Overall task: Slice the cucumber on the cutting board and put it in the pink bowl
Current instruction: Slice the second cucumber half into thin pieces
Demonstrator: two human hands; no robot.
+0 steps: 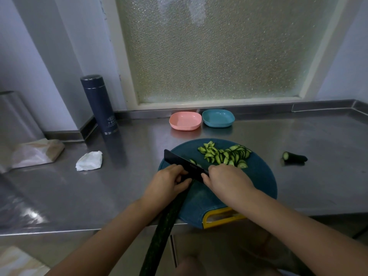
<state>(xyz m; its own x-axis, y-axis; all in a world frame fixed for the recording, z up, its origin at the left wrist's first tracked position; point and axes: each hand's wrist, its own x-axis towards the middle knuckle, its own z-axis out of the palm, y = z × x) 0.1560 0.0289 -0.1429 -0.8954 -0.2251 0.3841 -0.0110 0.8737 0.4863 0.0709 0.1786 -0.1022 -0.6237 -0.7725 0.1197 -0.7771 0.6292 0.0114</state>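
Note:
A long dark green cucumber (165,226) lies from the front counter edge onto the round blue cutting board (258,182). My left hand (169,181) presses down on its far end. My right hand (225,179) grips the handle of a black knife (179,161), whose blade stands across the cucumber just past my left fingers. A pile of cut cucumber slices (227,155) rests on the far part of the board. The pink bowl (185,120) sits empty behind the board.
A blue bowl (218,117) stands right of the pink one. A cut cucumber end (294,156) lies on the steel counter to the right. A dark flask (100,105), a crumpled tissue (89,160) and a bag (35,153) are on the left.

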